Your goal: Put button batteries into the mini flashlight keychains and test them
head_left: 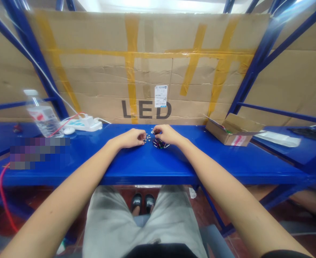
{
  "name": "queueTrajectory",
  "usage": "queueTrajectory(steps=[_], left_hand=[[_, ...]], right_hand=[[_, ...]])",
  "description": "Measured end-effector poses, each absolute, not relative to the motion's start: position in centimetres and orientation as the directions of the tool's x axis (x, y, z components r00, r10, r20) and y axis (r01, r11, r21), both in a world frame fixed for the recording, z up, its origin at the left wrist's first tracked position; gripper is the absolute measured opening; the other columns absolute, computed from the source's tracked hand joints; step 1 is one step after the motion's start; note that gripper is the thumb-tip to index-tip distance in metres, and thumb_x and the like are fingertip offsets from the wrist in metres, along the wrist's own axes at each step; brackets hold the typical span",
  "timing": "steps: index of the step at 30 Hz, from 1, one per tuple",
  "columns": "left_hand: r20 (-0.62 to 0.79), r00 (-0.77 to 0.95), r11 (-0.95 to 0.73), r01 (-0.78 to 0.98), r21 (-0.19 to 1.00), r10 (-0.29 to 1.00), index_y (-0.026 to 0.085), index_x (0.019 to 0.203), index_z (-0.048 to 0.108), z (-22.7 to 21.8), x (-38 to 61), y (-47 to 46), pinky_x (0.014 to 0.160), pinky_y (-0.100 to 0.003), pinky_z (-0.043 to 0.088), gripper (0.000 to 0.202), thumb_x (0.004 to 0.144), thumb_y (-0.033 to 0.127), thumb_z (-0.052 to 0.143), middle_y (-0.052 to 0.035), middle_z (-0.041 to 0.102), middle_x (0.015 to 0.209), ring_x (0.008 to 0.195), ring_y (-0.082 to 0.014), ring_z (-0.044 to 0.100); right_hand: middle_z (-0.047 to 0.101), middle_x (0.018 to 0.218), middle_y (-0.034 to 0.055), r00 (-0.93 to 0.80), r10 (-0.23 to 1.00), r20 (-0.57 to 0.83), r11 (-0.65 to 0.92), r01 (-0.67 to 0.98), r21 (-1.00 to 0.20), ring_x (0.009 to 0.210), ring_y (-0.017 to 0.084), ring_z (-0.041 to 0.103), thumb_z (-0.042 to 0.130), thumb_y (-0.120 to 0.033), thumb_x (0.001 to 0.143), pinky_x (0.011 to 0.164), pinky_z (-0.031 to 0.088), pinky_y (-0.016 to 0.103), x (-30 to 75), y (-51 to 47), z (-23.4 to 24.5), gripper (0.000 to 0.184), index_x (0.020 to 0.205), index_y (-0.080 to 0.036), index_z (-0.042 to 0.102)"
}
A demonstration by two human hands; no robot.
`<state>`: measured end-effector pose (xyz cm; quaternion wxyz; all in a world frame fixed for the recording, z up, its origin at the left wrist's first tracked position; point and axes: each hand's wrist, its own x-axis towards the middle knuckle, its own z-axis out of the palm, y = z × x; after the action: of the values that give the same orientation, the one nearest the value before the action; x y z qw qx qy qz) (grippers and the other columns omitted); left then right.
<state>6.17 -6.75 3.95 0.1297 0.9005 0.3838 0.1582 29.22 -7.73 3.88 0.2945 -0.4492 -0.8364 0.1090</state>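
Small shiny metal pieces [148,137] lie scattered on the blue tabletop between my two hands; their exact kind is too small to tell. My left hand [132,138] rests on the table at their left side, fingers curled with the tips down at a few pieces. Whether anything is pinched there is hidden. On the other side, my right hand [167,133] has thumb and finger closed on a small silvery piece [152,132]. Just below that hand sits a little heap of dark, glossy pieces [160,144], some with purple and green glints.
An opened cardboard box [231,132] stands at the right, beside a white packet [278,139]. At the left are a water bottle [43,116], a white power strip [84,123] and a red cable [2,190]. A large taped cardboard sheet [101,82] backs the blue table [147,168].
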Motion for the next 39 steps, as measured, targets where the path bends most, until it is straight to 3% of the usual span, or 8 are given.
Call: queueTrajectory(steps=[6, 11, 19, 22, 28, 34, 39], left_hand=[[0.204, 0.693, -0.716, 0.621, 0.320, 0.692, 0.020, 0.085, 0.073, 3.31, 6.71, -6.38, 0.080, -0.031, 0.049, 0.016, 0.083, 0.029, 0.060, -0.0052, 0.075, 0.091, 0.085, -0.0215, 0.067], [0.160, 0.639, -0.640, 0.652, 0.406, 0.752, 0.020, 0.080, 0.069, 3.20, 6.93, -6.14, 0.072, -0.029, 0.048, 0.009, 0.078, 0.026, 0.064, -0.0012, 0.072, 0.079, 0.077, -0.0189, 0.065], [0.167, 0.582, -0.566, 0.619, 0.545, 0.796, 0.017, 0.090, 0.071, 3.05, 6.91, -5.82, 0.073, -0.029, 0.052, 0.020, 0.070, 0.018, 0.067, -0.0036, 0.074, 0.085, 0.077, -0.0178, 0.067], [0.150, 0.610, -0.592, 0.632, 0.501, 0.778, 0.018, 0.087, 0.075, 3.20, 6.96, -5.98, 0.077, -0.029, 0.053, 0.016, 0.073, 0.018, 0.066, -0.0033, 0.076, 0.084, 0.080, -0.0191, 0.069], [0.241, 0.691, -0.729, 0.615, 0.300, 0.682, 0.019, 0.089, 0.081, 3.30, 7.06, -6.38, 0.085, -0.028, 0.052, 0.025, 0.077, 0.012, 0.061, -0.0040, 0.078, 0.097, 0.087, -0.0192, 0.070], [0.230, 0.777, -0.809, 0.543, 0.222, 0.585, 0.019, 0.086, 0.080, 3.33, 6.94, -6.23, 0.082, -0.025, 0.051, 0.023, 0.078, 0.008, 0.061, -0.0022, 0.078, 0.092, 0.084, -0.0169, 0.069], [0.232, 0.753, -0.787, 0.580, 0.210, 0.616, 0.017, 0.081, 0.075, 3.17, 6.88, -5.93, 0.075, -0.025, 0.048, 0.017, 0.079, 0.008, 0.061, -0.0032, 0.076, 0.084, 0.080, -0.0173, 0.067]], right_hand=[[0.076, 0.095, 0.0058, -0.431, 0.815, 0.388, 0.574, 0.691, -0.438, 0.088, 0.017, 0.067, 0.065, -0.001, 0.081, 0.080, 0.049, 0.026, 29.19, -7.56, 3.83, 0.022, 0.095, -0.016, 0.072], [0.076, 0.096, 0.0065, -0.423, 0.817, 0.393, 0.572, 0.688, -0.448, 0.089, 0.018, 0.068, 0.065, -0.001, 0.081, 0.079, 0.050, 0.027, 29.19, -7.46, 3.70, 0.022, 0.096, -0.016, 0.073], [0.076, 0.096, 0.0068, -0.424, 0.820, 0.385, 0.568, 0.688, -0.451, 0.089, 0.017, 0.068, 0.065, -0.001, 0.080, 0.080, 0.050, 0.027, 29.18, -7.51, 3.74, 0.024, 0.098, -0.015, 0.073], [0.076, 0.097, 0.0074, -0.423, 0.819, 0.389, 0.569, 0.685, -0.454, 0.089, 0.018, 0.068, 0.065, -0.002, 0.080, 0.080, 0.050, 0.028, 29.17, -7.62, 3.79, 0.024, 0.099, -0.015, 0.074], [0.076, 0.098, 0.0074, -0.423, 0.824, 0.376, 0.561, 0.698, -0.444, 0.090, 0.018, 0.068, 0.065, -0.001, 0.081, 0.081, 0.050, 0.027, 29.14, -7.75, 3.91, 0.023, 0.098, -0.015, 0.073], [0.076, 0.098, 0.0070, -0.421, 0.829, 0.367, 0.555, 0.697, -0.454, 0.090, 0.018, 0.068, 0.065, 0.000, 0.080, 0.080, 0.050, 0.026, 29.16, -7.73, 3.96, 0.023, 0.097, -0.015, 0.072], [0.076, 0.094, 0.0059, -0.422, 0.824, 0.377, 0.562, 0.693, -0.452, 0.087, 0.017, 0.068, 0.066, 0.001, 0.079, 0.079, 0.049, 0.026, 29.17, -7.65, 3.89, 0.023, 0.094, -0.016, 0.072]])
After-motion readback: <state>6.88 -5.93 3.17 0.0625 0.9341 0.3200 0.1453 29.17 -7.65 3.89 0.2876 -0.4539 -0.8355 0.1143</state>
